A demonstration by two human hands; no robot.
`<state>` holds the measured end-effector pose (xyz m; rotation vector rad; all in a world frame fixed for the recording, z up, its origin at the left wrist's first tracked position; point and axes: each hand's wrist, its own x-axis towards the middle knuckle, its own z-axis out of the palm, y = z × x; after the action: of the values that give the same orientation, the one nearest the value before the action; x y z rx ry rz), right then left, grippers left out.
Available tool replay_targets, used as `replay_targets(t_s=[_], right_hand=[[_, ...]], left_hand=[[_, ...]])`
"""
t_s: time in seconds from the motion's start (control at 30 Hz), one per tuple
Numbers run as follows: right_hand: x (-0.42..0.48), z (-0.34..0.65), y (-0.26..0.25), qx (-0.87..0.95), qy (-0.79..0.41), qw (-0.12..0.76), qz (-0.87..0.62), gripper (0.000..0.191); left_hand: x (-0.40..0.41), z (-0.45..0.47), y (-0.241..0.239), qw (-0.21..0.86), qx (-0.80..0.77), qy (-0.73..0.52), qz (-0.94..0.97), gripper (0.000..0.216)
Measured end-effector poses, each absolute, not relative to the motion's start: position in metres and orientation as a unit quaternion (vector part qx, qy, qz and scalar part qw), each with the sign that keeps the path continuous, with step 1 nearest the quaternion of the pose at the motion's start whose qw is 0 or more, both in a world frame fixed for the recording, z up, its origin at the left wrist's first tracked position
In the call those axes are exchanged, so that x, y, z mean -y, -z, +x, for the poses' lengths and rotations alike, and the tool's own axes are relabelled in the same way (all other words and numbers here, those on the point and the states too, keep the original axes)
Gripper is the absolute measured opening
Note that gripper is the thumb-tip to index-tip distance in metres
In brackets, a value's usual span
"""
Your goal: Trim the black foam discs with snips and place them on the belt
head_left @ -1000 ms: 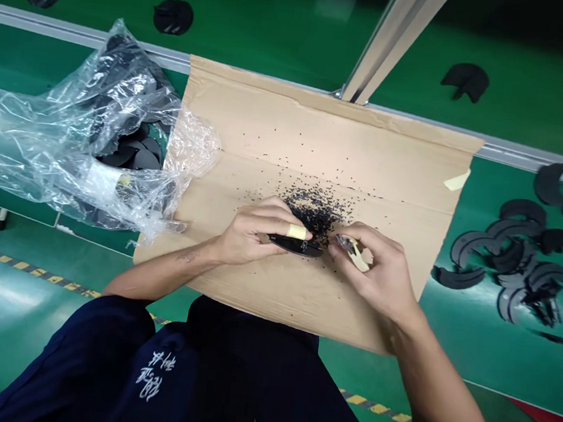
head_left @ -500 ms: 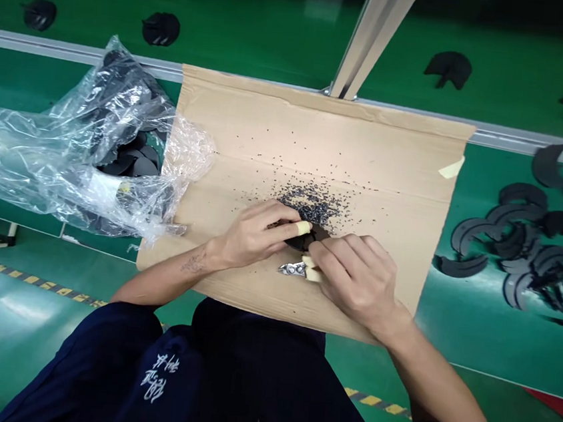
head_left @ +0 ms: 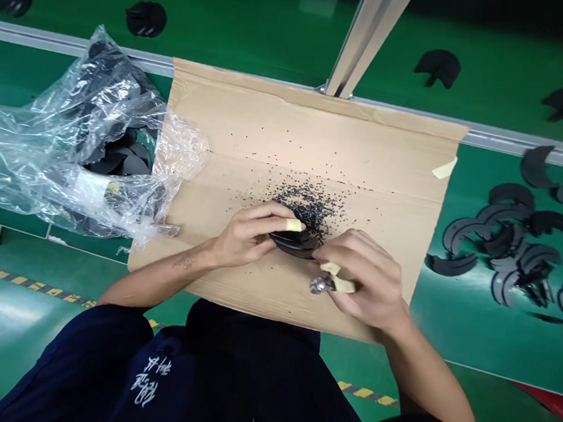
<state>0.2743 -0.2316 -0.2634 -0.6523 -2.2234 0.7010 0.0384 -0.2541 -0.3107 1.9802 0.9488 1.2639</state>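
Observation:
My left hand [head_left: 251, 233], with yellow tape round one finger, grips a black curved plastic part [head_left: 294, 244] over the cardboard. Closed round a pair of cutting pliers [head_left: 321, 284] is my right hand [head_left: 363, 273]; the metal head and pale yellow handles show below its fingers. The right fingertips are beside the part's right end, and I cannot tell whether they touch it. Small black plastic bits [head_left: 307, 200] lie heaped and scattered just beyond the hands.
A cardboard sheet [head_left: 251, 114] covers the middle of the green bench. On the left lies a clear plastic bag [head_left: 67, 148] of black parts. Loose black curved parts [head_left: 509, 195] are spread at the right. A metal post [head_left: 372, 39] rises at the back.
My right hand has moved slightly right and turned, so the pliers' head now points toward me. The black part is more exposed and tilted in my left hand. The whole view has shifted slightly.

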Motion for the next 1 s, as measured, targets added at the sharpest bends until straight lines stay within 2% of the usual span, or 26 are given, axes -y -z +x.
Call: replay_targets(t_s=[0.07, 0.2, 0.3, 0.67, 0.87, 1.0], right_hand=[[0.228, 0.278, 0.261, 0.850, -0.289, 0.344, -0.276, 0.017], [0.219, 0.288, 0.263, 0.891, -0.150, 0.247, -0.350, 0.015], [0.216, 0.289, 0.266, 0.921, -0.078, 0.185, -0.334, 0.014], [0.217, 0.282, 0.260, 0.937, 0.031, 0.148, -0.315, 0.016], [0.219, 0.277, 0.252, 0.937, 0.122, 0.116, -0.306, 0.011], [0.220, 0.276, 0.254, 0.938, 0.117, 0.099, -0.312, 0.015]], left_hand=[[0.254, 0.038, 0.311, 0.309, -0.359, -0.484, 0.736, 0.039], [0.254, 0.039, 0.310, 0.318, -0.346, -0.490, 0.734, 0.037], [0.256, 0.040, 0.309, 0.318, -0.343, -0.489, 0.736, 0.036], [0.257, 0.040, 0.312, 0.311, -0.335, -0.507, 0.730, 0.039], [0.258, 0.039, 0.311, 0.286, -0.330, -0.505, 0.744, 0.036], [0.259, 0.038, 0.310, 0.285, -0.331, -0.495, 0.751, 0.033]])
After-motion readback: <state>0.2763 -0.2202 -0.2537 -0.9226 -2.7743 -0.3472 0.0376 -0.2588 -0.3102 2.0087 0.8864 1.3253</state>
